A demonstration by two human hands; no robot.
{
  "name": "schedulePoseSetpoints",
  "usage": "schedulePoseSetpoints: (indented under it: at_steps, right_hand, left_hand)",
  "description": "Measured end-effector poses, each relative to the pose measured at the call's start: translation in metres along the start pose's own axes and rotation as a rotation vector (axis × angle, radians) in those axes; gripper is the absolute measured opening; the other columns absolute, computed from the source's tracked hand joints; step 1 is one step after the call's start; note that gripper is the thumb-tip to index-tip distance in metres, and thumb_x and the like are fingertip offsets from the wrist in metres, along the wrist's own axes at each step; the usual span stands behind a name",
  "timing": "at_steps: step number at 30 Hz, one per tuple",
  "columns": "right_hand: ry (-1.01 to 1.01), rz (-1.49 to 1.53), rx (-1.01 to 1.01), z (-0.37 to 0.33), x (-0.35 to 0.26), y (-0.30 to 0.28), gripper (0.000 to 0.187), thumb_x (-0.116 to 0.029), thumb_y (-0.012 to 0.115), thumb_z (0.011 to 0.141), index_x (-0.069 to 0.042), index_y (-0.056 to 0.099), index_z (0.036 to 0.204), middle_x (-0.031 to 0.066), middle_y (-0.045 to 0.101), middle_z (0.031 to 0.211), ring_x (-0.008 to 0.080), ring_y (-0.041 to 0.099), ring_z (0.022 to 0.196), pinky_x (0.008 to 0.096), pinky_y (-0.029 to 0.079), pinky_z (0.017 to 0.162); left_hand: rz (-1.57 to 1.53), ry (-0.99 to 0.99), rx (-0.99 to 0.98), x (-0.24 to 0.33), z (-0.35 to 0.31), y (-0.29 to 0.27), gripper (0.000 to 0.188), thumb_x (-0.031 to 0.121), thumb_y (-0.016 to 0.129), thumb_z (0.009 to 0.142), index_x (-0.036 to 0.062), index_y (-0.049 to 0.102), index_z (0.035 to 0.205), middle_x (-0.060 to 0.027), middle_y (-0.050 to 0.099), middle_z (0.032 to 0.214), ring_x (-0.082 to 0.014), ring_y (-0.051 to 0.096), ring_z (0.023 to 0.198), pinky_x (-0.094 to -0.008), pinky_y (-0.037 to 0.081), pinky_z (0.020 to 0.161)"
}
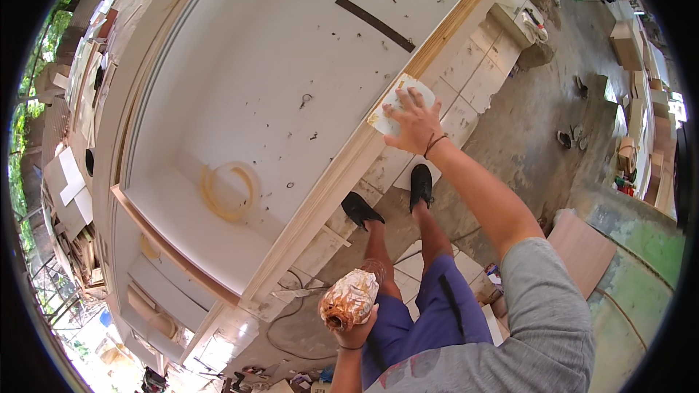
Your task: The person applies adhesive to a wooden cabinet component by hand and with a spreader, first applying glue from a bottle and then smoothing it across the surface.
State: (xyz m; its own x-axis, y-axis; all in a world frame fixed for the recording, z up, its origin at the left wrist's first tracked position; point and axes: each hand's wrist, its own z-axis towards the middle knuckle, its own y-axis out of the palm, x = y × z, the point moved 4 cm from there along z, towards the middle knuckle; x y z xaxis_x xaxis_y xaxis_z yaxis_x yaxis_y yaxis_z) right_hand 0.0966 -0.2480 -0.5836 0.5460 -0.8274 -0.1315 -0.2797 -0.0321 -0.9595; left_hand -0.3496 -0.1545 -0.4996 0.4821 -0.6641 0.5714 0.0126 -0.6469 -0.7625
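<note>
My right hand [413, 118] holds a flat white cloth-like pad [384, 116], stained yellow-brown at its edge, against the wooden front rail [313, 204] of a large white cabinet. Its fingers are spread over the pad. Low in front of my body, my left hand [357, 331] is wrapped round a plastic bottle [351, 298] with a crumpled, brown-smeared wrapping. The bottle is tilted, its stained brown end toward me. Past the pad, the rail [455, 18] looks more yellow-brown than the pale stretch nearer me.
Inside the cabinet [240, 80] lie a dark strip [375, 23], a coil of yellowish edging [231, 193] and scattered debris. Tiles [466, 80] and concrete floor lie beside my feet. A cable [280, 338] trails below, and boards [644, 109] stack at the right.
</note>
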Motion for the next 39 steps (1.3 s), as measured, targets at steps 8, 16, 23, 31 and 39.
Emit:
schedulePoseSetpoints:
  at_steps: [8,16,23,31,39]
  right_hand:
    - [0.009,0.007,-0.030,-0.004,-0.002,-0.004,0.067,-0.052,0.072,0.068,-0.029,0.062,0.130,0.0081,0.037,0.151,0.0322,0.029,0.141,0.0766,0.026,0.095]
    - [0.094,-0.002,-0.140,-0.015,0.013,-0.007,0.065,-0.050,0.073,0.066,-0.025,0.066,0.125,0.0098,0.042,0.147,0.0344,0.031,0.140,0.0792,0.024,0.096]
    - [0.025,0.075,-0.002,-0.061,-0.002,-0.008,0.063,-0.051,0.073,0.066,-0.026,0.066,0.124,0.0096,0.042,0.146,0.0335,0.031,0.140,0.0781,0.024,0.095]
    - [-0.087,0.104,0.137,-0.048,-0.052,0.053,0.070,-0.054,0.073,0.070,-0.032,0.056,0.134,0.0085,0.032,0.154,0.0325,0.025,0.144,0.0755,0.024,0.096]
    - [-0.051,0.103,0.099,-0.050,-0.051,0.060,0.070,-0.055,0.071,0.072,-0.031,0.054,0.136,0.0091,0.031,0.155,0.0328,0.022,0.145,0.0769,0.023,0.097]
  left_hand:
    - [-0.065,0.018,-0.043,-0.015,-0.004,-0.008,0.078,0.039,0.083,0.068,0.0048,0.053,0.132,-0.0186,0.052,0.134,-0.0402,0.045,0.127,-0.0531,0.029,0.112]
    - [-0.053,0.016,0.005,-0.037,-0.014,-0.006,0.080,0.038,0.084,0.067,0.0039,0.052,0.131,-0.0194,0.048,0.135,-0.0411,0.040,0.128,-0.0519,0.030,0.110]
    - [-0.120,-0.064,0.056,-0.052,-0.026,-0.001,0.078,0.036,0.084,0.068,0.0026,0.053,0.130,-0.0198,0.050,0.134,-0.0420,0.042,0.127,-0.0512,0.030,0.111]
    - [-0.117,-0.063,0.079,-0.039,-0.040,0.003,0.073,0.034,0.083,0.070,0.0024,0.054,0.130,-0.0178,0.053,0.134,-0.0395,0.044,0.129,-0.0511,0.029,0.113]
    - [-0.086,-0.025,0.021,-0.039,-0.056,0.012,0.074,0.035,0.084,0.067,0.0043,0.056,0.128,-0.0182,0.054,0.130,-0.0403,0.046,0.124,-0.0518,0.033,0.109]
